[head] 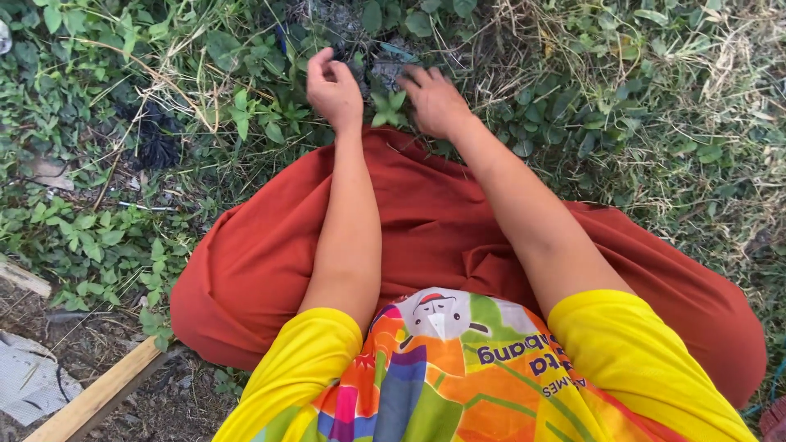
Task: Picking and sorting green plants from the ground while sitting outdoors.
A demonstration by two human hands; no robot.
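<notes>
Down among the low green weeds (pixel 385 106) just past the person's knees, both hands work at the same small patch of ground. The left hand (pixel 334 86) is curled loosely, fingertips pinched together at its top edge as if nipping something too small to make out. The right hand (pixel 434 100) lies palm down with fingers spread and bent into the leaves, touching them; whether it grips any stem I cannot tell. Between the two hands stands a small leafy sprig, close to both. Bare dark soil (pixel 372 57) shows just beyond the fingertips. The orange-red skirt (pixel 426 229) covers the lap and reaches right up to the wrists, leaving little free room below the hands. To the left the weeds run on, with a black clump (pixel 155 143) well apart. Dry grass (pixel 696 98) thickens to the right. A wooden plank (pixel 98 397) lies at the lower left edge beside a grey scrap (pixel 29 381).
</notes>
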